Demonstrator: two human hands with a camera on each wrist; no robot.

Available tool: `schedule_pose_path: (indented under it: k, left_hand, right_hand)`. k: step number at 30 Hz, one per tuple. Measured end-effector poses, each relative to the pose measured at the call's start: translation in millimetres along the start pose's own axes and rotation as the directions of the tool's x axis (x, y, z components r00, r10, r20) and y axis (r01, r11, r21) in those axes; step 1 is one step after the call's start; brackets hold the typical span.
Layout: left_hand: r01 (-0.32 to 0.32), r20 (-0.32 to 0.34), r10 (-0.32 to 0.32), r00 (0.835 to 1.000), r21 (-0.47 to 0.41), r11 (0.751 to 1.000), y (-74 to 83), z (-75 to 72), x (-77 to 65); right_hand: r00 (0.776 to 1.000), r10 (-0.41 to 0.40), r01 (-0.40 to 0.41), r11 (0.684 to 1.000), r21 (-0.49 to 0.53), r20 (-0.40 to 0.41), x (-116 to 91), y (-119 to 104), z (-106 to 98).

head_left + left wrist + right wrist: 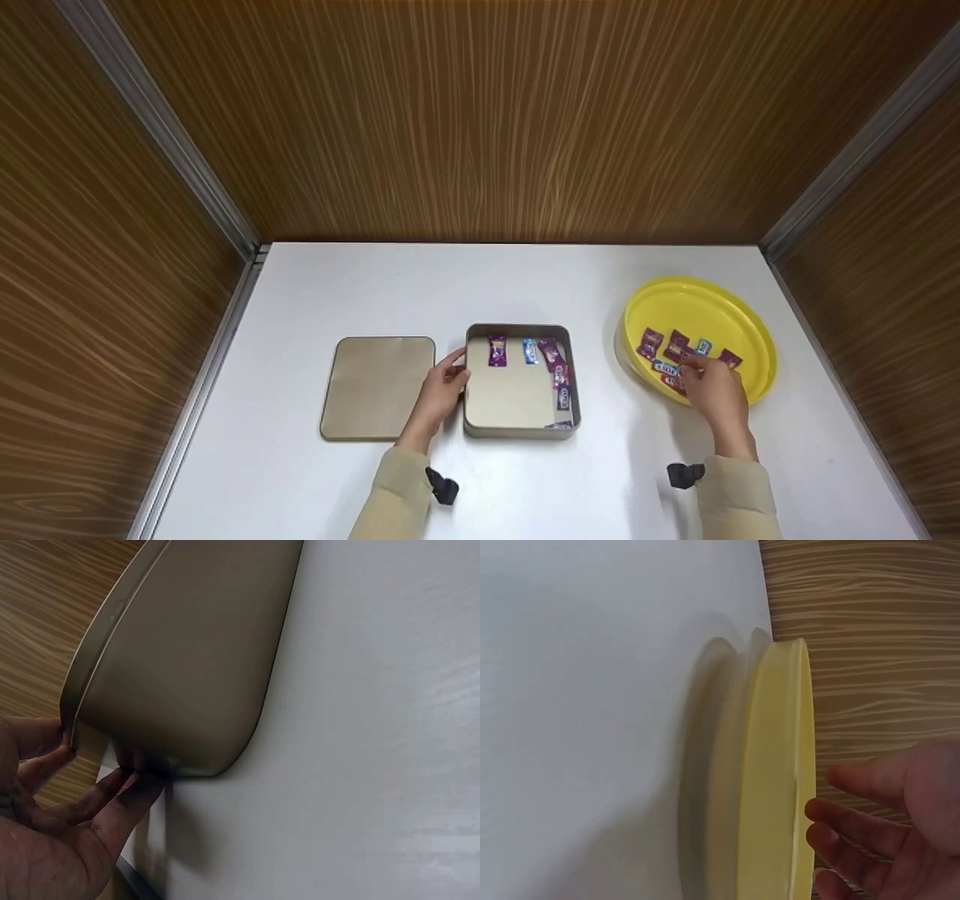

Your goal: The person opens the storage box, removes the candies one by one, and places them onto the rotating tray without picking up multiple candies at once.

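My left hand grips the left wall of a square gold metal tin; in the left wrist view, fingertips touch its rim and lower side. Several wrapped candies lie inside the tin: a purple candy and a light-blue candy along the back, others down the right side. My right hand reaches over the near rim of a round yellow tray. Its fingertips are by several wrapped candies there. The right wrist view shows its thumb and fingers apart; no candy is visible between them.
A flat gold lid lies on the white table left of the tin. Wood-grain panels rise at the back and both sides. White table surface separates the tin from the yellow tray.
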State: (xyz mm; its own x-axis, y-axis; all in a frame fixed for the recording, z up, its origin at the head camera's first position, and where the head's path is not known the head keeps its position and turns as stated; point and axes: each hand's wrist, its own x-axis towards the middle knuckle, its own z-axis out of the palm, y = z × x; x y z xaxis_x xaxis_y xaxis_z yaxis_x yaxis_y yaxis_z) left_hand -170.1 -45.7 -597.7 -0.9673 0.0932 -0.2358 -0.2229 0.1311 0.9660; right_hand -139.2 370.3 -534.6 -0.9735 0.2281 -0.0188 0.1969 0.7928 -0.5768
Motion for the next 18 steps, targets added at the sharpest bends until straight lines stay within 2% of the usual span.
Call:
schedule_pose_path:
  k: [5, 10, 18]
  left_hand:
    - [-0.01, -0.004, 0.011, 1.0, 0.019, 1.0, -0.9, 0.0, 0.5]
    - [-0.009, -0.006, 0.009, 1.0, 0.026, 1.0, -0.4, 0.0, 0.0]
    - [-0.016, -0.007, 0.016, 1.0, 0.031, 0.999, 0.1, -0.6, -0.8]
  right_hand:
    - [0.996, -0.094, 0.094, 0.996, 0.004, -0.002, -5.2, -22.1, 3.1]
    - [0.973, -0.23, 0.229, 0.973, 0.006, 0.024, -9.5, -46.4, 16.8]
    - [0.941, -0.31, 0.31, 0.95, 0.026, 0.137, -19.6, -79.2, 39.5]
